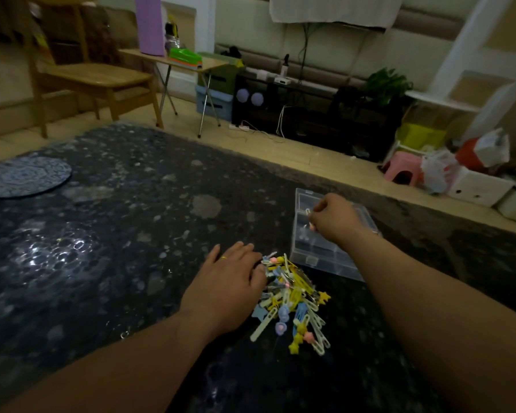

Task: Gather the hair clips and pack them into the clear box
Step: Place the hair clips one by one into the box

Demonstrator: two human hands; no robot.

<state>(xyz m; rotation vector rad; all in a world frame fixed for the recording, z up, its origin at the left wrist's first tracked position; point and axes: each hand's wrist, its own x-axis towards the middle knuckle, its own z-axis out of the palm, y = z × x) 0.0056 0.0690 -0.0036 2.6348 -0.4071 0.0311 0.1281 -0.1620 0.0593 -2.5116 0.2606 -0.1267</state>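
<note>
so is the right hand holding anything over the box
Yes: the right hand pinches a small hair clip by one end over the clear box.

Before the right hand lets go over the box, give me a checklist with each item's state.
1. Right hand over the clear box: ok.
2. Hair clip pinched in its fingers: ok, small and blurred.
3. Box open to receive it: cannot tell.
4. Pile of hair clips beside the box, in reach: ok.
5. Left hand resting at the pile's edge: ok.
6. All clips packed: not ok, most are on the table.
</note>
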